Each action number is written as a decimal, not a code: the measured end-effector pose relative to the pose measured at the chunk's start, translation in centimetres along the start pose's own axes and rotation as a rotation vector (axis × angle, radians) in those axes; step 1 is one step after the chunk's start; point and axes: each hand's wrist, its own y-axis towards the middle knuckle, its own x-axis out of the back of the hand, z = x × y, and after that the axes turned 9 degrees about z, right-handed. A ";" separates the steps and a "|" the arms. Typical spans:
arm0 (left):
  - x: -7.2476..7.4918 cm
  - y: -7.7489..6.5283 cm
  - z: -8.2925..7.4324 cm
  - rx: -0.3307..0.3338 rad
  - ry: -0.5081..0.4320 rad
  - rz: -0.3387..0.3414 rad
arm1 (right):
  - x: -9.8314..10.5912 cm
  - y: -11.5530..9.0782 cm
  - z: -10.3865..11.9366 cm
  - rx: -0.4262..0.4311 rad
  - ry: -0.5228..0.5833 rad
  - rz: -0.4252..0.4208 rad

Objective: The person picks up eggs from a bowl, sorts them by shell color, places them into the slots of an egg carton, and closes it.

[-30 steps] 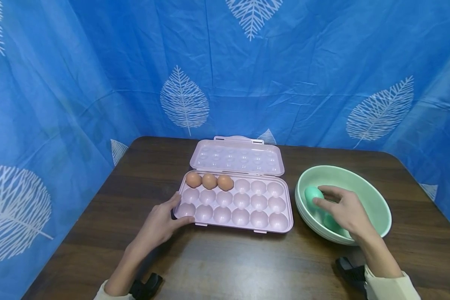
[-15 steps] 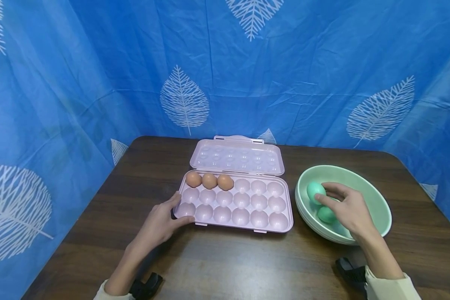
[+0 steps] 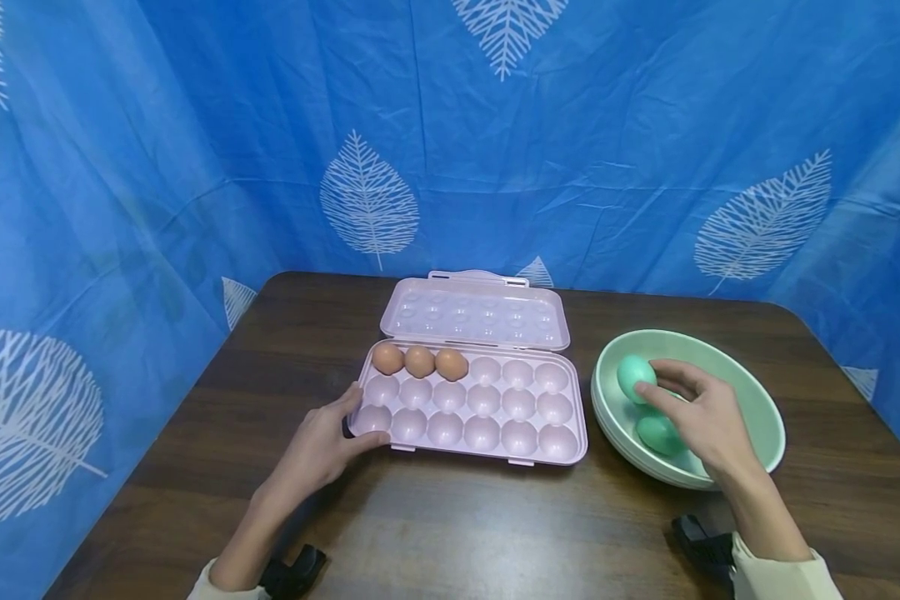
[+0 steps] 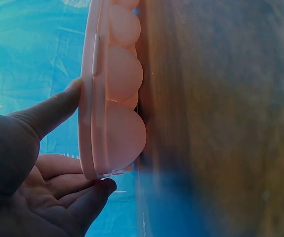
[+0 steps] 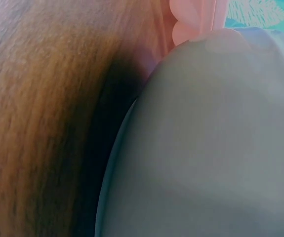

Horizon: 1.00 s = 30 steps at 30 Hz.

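Observation:
A pink egg tray (image 3: 483, 400) lies with its lid folded back, three brown eggs (image 3: 419, 362) in the left of its far row. My left hand (image 3: 315, 446) holds the tray's near left corner, thumb against the near edge and fingers at the left end; the left wrist view shows the thumb on the rim (image 4: 86, 98). Over the light green bowl (image 3: 746, 408), my right hand (image 3: 705, 417) pinches a green egg (image 3: 634, 379) between thumb and fingers. Another green egg (image 3: 658, 435) rests in the bowl below, partly behind the hand.
The lid (image 3: 474, 315) leans back behind the tray. Right of the tray stands the bowl, stacked on another; its outer wall (image 5: 206, 128) fills much of the right wrist view. Beneath everything is a dark wooden table (image 3: 450, 525), with a blue leaf-patterned curtain (image 3: 570, 150) behind.
My right hand has lifted the pinched green egg slightly up and to the right, baring more of the other green egg. The left hand and tray have stayed put.

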 end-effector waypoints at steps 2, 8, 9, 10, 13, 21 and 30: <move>0.0 0.0 0.0 0.001 -0.002 -0.002 | -0.1 0.0 0.0 0.012 0.011 -0.010; 0.0 0.0 0.2 -0.003 -0.005 -0.007 | -0.1 0.0 0.1 0.049 0.018 -0.034; 0.0 0.0 0.2 -0.004 -0.004 -0.007 | -0.2 0.0 0.2 0.055 0.019 -0.038; 0.1 0.0 0.2 -0.005 -0.003 -0.007 | -0.2 0.0 0.2 0.060 0.019 -0.040; 0.1 0.1 0.2 -0.011 0.000 -0.010 | -0.2 -0.1 0.3 0.069 0.021 -0.059; 0.0 0.2 0.1 -0.014 0.003 -0.002 | -0.3 0.0 0.5 0.105 0.033 -0.094; 0.0 0.2 0.0 0.000 0.009 0.008 | -1.0 0.0 1.2 0.164 0.112 -0.107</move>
